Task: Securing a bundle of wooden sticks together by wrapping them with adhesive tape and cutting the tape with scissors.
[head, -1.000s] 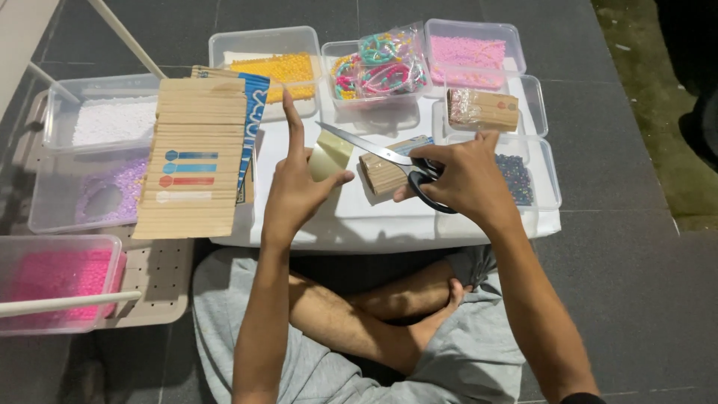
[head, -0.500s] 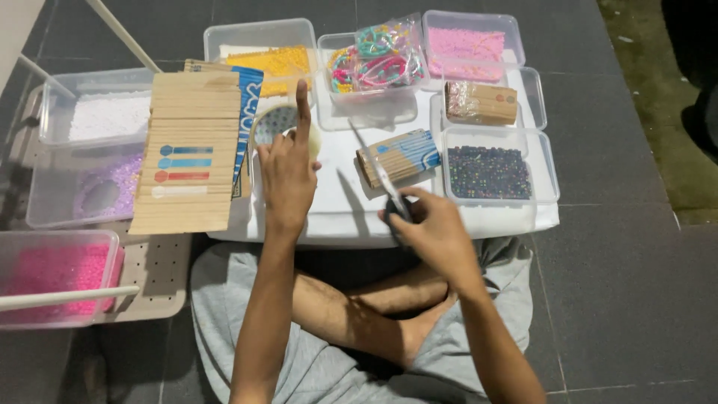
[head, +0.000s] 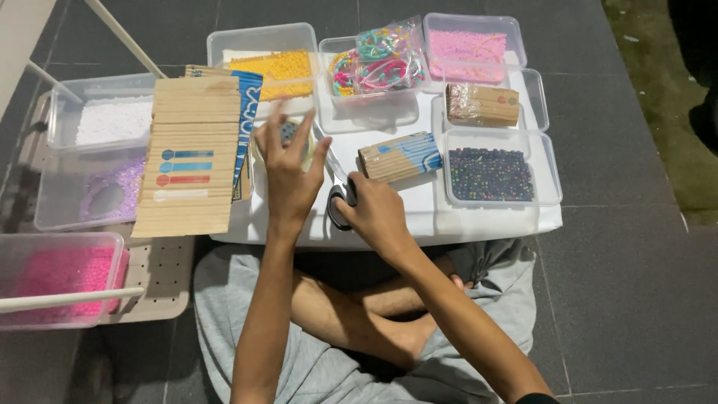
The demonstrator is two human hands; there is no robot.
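My left hand [head: 290,179] is raised over the white board [head: 419,217] with its fingers spread upward, holding a small pale round roll [head: 286,137]; most of the roll is hidden behind the fingers. My right hand [head: 376,215] grips the black handles of a pair of scissors [head: 338,191]. Their blades point up and left, close beside the left hand's thumb and the roll. A bundle of wooden sticks with blue print [head: 400,157] lies on the board just right of the scissors.
A mat of wooden sticks [head: 191,157] lies at left. Clear tubs ring the board: yellow beads [head: 280,63], coloured loops [head: 381,60], pink beads [head: 471,45], dark beads [head: 490,173], white beads [head: 112,120], hot-pink beads [head: 56,273]. My crossed legs are below.
My right hand brought the scissors from the right side down and then left, up against the left hand. The left hand moved further away from me with the roll.
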